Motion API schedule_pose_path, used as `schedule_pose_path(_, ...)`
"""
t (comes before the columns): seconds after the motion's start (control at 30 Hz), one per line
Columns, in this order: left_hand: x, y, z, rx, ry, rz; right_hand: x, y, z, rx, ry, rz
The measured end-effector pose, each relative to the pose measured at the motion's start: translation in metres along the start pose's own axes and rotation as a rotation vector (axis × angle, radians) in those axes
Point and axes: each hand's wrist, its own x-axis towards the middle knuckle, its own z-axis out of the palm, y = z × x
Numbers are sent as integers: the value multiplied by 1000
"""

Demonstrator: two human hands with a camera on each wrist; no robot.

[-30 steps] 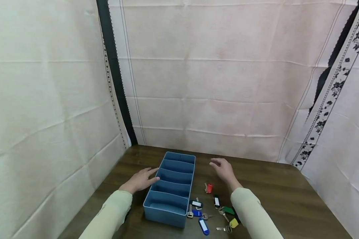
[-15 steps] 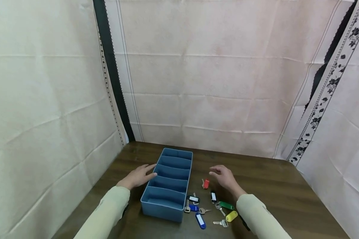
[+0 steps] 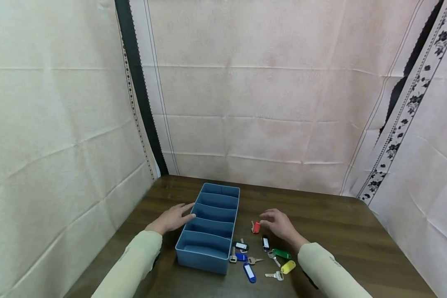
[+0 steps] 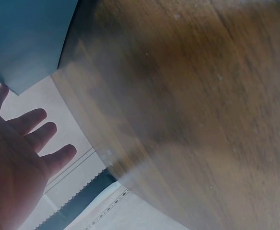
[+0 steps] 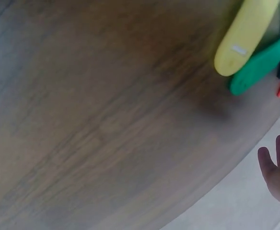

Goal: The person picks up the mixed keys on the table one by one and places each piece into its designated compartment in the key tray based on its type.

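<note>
A long blue divided box (image 3: 203,263) stands on the table, its compartments running away from me. My left hand (image 3: 171,219) is at its left side, fingers extended and fingertips at the rim. In the left wrist view the spread fingers (image 4: 58,158) show below the box wall. My right hand (image 3: 279,225) hovers right of the box with loosely bent fingers and nothing visible in them. Its fingertips are right beside a red key tag (image 3: 256,227) with a key. In the right wrist view, a yellow key tag (image 5: 245,38) and a green key tag (image 5: 260,67) appear above the hand.
Nearer me lie two black key tags, one upright (image 3: 265,243) and one by the box (image 3: 241,246), plus blue key tags (image 3: 249,273) and several loose-lying keys (image 3: 275,275). Pale cloth walls (image 3: 246,124) enclose the wooden table (image 3: 335,231) at the back and sides.
My right hand has come lower and closer to the red key tag. The left hand stays at the box's rim, and the head view has shifted slightly.
</note>
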Motion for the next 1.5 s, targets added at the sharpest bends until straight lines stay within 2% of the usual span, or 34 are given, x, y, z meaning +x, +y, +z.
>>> schedule_pose_path(0.13,-1,1,-1,-4,-5,-6,-2,-3,4,-18,-30,-23)
schedule_pose_path(0.37,0,2,-1,-2,-9,-21,-3,-4,9,-37,-62,-17)
schedule_pose_path(0.57,1,1,-1,-4,-13,-23,-3,-1,15,-50,-77,-63)
schedule_pose_path(0.8,2,-2,0,-5,-13,-20,-5,-3,21,-69,-73,-50)
schedule_pose_path(1.23,0,3,-1,-9,-12,-26,-7,-5,27,-168,-78,-98)
schedule_pose_path(1.5,-1,2,-1,-8,-10,-31,-6,-6,29,-180,-77,-141)
